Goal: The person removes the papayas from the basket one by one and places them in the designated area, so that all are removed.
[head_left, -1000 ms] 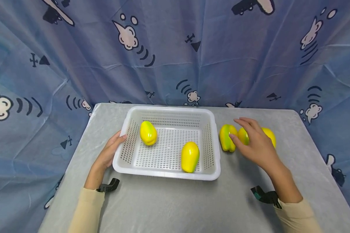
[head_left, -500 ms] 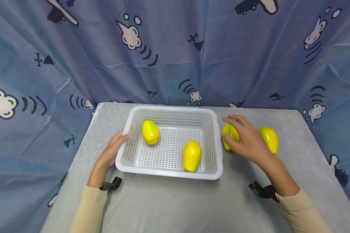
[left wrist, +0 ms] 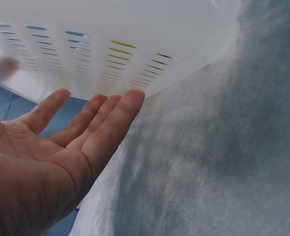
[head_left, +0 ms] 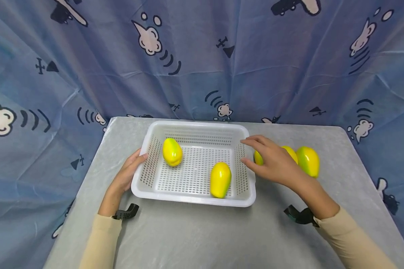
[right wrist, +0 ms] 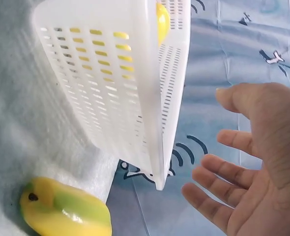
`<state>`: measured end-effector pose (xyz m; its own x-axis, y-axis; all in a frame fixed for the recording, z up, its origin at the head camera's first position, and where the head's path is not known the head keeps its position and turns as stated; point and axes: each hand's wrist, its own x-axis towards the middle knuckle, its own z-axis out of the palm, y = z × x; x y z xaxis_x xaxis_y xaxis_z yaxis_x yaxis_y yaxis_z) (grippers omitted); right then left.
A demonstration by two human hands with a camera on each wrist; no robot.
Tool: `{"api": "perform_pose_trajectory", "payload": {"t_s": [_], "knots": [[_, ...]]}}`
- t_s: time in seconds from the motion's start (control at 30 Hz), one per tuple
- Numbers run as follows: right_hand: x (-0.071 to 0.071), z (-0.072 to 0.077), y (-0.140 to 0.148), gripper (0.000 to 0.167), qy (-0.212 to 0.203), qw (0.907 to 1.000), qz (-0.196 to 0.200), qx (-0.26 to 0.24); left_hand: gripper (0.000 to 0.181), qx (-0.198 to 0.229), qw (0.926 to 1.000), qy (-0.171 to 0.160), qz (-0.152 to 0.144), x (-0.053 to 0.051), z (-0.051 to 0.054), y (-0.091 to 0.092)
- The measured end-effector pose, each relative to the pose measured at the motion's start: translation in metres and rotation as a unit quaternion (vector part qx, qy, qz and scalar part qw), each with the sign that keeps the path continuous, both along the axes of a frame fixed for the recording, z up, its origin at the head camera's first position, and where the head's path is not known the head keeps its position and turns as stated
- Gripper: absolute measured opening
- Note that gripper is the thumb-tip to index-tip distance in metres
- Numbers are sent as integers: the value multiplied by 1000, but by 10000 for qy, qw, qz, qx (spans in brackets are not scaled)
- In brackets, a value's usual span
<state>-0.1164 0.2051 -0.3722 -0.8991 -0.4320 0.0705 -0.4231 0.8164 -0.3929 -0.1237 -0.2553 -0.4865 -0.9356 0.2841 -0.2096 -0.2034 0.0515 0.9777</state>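
Right hand (head_left: 272, 162), empty and spread, at the right rim of the basket (head_left: 192, 200) — snag risk.
Left hand (head_left: 128, 172) pinches the left rim; two yellow fruits (head_left: 220, 180) inside, three more fruits (head_left: 308, 161) toward the bench's (head_left: 195, 239) back-right corner — a low sweep could drag everything.

Curtained tabletop recording station; type of rm. beyond (home, lab, etc.) can't be told. Head view: blue curtain (head_left: 188, 67) w/ cartoon clouds & arcs hangs behind plain gray table (head_left: 195, 235) & along both its sides, screening off the bkgd.; black wrist cam (head_left: 127, 212) worn on L, matching cam (head_left: 301, 215) on R. Wrist views: same blue fabric past table edge.
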Motion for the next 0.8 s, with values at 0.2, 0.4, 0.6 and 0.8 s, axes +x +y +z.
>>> {"api": "perform_pose_trajectory", "payload": {"t_s": [0.2, 0.4, 0.6, 0.8], "knots": [[-2, 2, -9, 58, -143, 9996, 197, 142, 67, -35, 10000, 29, -2, -1, 1, 0], [-2, 6, -18, 60, -203, 9989, 354, 250, 68, -44, 10000, 57, -25, 1, 0, 0], [-5, 10, -29, 60, -313, 9972, 613, 298, 67, -59, 10000, 60, -1, 1, 0, 1], [-8, 11, -40, 58, -568, 9943, 821, 386, 67, -37, 10000, 23, 5, 0, 0, 1]]}}
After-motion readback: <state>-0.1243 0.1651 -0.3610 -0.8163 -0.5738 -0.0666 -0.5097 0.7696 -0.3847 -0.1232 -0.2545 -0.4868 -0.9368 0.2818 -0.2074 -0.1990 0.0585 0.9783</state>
